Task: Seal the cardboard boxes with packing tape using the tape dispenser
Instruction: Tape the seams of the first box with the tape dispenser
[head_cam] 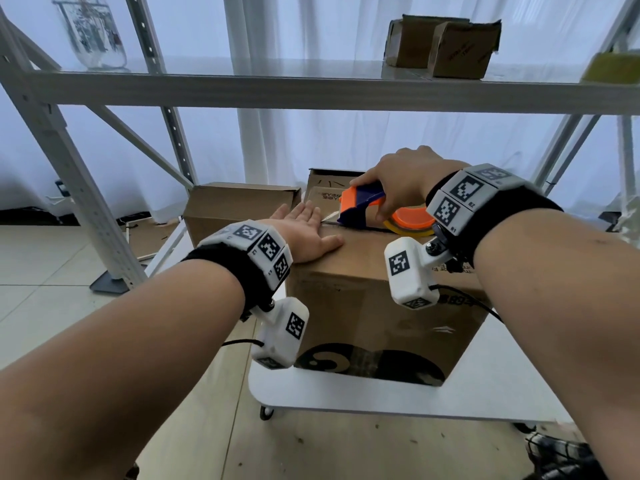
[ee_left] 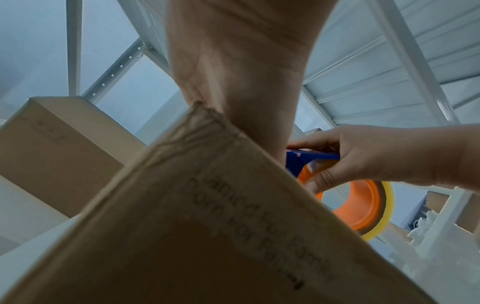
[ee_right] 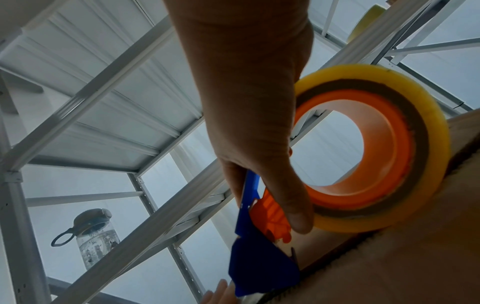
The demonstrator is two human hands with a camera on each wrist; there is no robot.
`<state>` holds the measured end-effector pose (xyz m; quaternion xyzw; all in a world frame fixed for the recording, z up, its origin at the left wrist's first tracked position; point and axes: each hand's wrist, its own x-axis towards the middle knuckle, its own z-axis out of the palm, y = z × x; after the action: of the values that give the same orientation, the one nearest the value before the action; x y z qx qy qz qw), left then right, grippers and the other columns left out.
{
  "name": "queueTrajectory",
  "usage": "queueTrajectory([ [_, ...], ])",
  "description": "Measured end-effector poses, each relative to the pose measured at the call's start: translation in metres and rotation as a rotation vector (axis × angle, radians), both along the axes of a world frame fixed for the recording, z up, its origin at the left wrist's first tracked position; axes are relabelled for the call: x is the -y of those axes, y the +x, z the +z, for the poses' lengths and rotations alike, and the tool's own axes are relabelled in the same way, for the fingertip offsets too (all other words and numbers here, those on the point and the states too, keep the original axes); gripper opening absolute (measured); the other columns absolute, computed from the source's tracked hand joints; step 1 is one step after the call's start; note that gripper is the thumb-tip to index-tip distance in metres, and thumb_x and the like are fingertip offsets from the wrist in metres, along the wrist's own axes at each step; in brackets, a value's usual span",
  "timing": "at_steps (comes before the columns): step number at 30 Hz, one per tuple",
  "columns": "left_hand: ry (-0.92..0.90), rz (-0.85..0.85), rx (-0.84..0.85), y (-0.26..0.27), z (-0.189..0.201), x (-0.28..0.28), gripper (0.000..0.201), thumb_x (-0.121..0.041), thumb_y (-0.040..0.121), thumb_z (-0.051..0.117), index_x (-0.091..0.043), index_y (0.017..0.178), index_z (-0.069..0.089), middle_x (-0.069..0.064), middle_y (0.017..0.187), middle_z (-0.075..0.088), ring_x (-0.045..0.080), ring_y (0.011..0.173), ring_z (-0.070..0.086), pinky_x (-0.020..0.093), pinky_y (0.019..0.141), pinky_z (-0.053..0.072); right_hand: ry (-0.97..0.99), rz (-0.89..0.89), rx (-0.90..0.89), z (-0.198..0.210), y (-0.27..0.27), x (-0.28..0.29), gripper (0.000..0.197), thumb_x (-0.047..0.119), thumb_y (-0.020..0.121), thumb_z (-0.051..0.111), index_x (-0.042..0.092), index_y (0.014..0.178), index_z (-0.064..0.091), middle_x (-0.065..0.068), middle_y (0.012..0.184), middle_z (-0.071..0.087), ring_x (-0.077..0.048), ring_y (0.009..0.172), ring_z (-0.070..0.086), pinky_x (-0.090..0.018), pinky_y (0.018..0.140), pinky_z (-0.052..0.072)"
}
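A large brown cardboard box [head_cam: 381,317] stands on a white wheeled cart [head_cam: 450,400]. My left hand [head_cam: 304,233] lies flat, fingers straight, pressing on the box's top near its left edge. My right hand [head_cam: 398,181] grips a blue and orange tape dispenser [head_cam: 363,206] with a yellowish tape roll [head_cam: 412,226], its front end down on the top seam just beyond my left fingertips. In the right wrist view the thumb lies along the dispenser [ee_right: 262,246] beside the tape roll [ee_right: 376,148]. The left wrist view shows the box's corner [ee_left: 207,205] and the dispenser [ee_left: 311,162].
Two more cardboard boxes [head_cam: 239,206] stand behind the big one, one with open flaps [head_cam: 329,183]. A grey metal shelf [head_cam: 311,88] spans overhead, carrying small boxes [head_cam: 446,46], a clear water bottle [head_cam: 93,32] and a spare tape roll [head_cam: 609,67]. Shelf uprights [head_cam: 62,174] stand left.
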<state>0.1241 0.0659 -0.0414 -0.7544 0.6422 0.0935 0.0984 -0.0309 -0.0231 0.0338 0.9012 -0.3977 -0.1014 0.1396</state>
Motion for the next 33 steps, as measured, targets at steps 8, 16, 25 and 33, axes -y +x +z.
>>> queueTrajectory([
  [8,-0.026,-0.001,-0.091,0.0,-0.001,0.011,0.087,-0.076,0.086,0.021,-0.023,0.152,-0.003,-0.007,0.159,-0.009,0.01,0.146,-0.01,0.043,0.117,-0.01,-0.009,-0.005,0.015,0.0,0.001,0.001,0.075,0.049,0.08,0.07,0.047,0.143,0.031,0.003,0.125,0.054,-0.025,0.114,0.048,-0.036,0.081,0.03],
  [16,-0.024,-0.012,-0.049,0.024,0.004,0.016,0.073,-0.067,0.093,0.017,-0.03,0.152,-0.002,-0.011,0.159,-0.009,0.012,0.145,-0.015,0.044,0.116,-0.014,0.044,-0.011,0.053,0.006,0.012,0.003,0.076,0.047,0.079,0.072,0.042,0.144,0.033,0.006,0.124,0.055,-0.022,0.115,0.05,-0.035,0.08,0.034],
  [25,-0.037,0.075,-0.132,0.0,-0.002,0.017,0.106,-0.084,0.078,0.024,-0.015,0.152,-0.007,0.001,0.159,-0.012,0.013,0.146,-0.009,0.036,0.12,-0.001,-0.004,0.026,0.056,0.004,0.005,-0.008,0.079,0.054,0.079,0.069,0.044,0.145,0.028,0.004,0.124,0.055,-0.023,0.112,0.052,-0.032,0.076,0.038],
  [33,-0.03,0.049,-0.092,0.002,-0.001,0.015,0.101,-0.082,0.08,0.02,-0.016,0.152,-0.006,-0.001,0.16,-0.01,0.011,0.146,-0.008,0.034,0.118,-0.005,0.03,-0.074,0.064,0.009,-0.041,-0.007,0.079,0.051,0.078,0.071,0.046,0.145,0.029,0.009,0.099,0.044,-0.016,0.089,0.044,-0.032,0.071,0.036],
])
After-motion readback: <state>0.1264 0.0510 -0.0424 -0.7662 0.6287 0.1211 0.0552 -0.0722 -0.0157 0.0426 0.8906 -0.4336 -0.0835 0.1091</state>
